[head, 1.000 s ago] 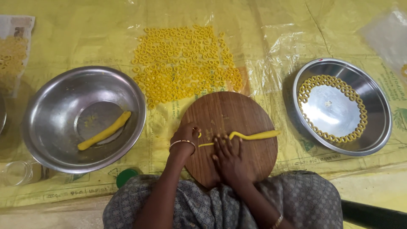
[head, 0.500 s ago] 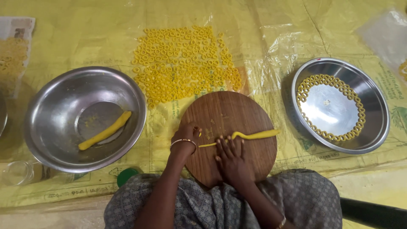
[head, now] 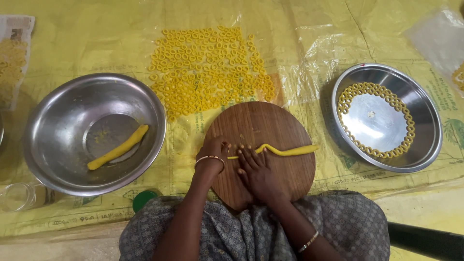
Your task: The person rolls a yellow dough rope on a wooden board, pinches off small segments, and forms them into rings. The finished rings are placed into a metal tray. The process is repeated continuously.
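At the bottom of the frame a lap covered in grey patterned cloth (head: 251,237) is seen, with both forearms reaching up from it. A bangle is worn on each wrist. Just above the lap, at lower centre, a round brown wooden board (head: 263,130) is laid on the yellow plastic sheet (head: 314,29) that covers the surface.

On the board's lower half, the right hand (head: 258,171) is pressed flat, fingers spread, with its fingertips laid against a thin yellow rope of dough (head: 285,151). The rope is stretched across the board towards the right, its far end reaching the board's right edge. The left hand (head: 215,150) is curled at the rope's left end; its grip is closed in a pinch there, though whether dough is actually caught between the fingers cannot be told.

At lower left, a green lid (head: 144,199) is partly hidden by the cloth, and a clear jar (head: 19,195) is lying by the frame's edge.

At middle left a large steel bowl (head: 58,106) is set, with a thick yellow dough roll (head: 118,147) lying inside. At middle right, a shallow steel plate (head: 425,121) is ringed inside with small yellow dough rings (head: 382,153).

Further up, above the board, a wide patch of loose yellow dough rings (head: 208,67) is spread on the sheet.
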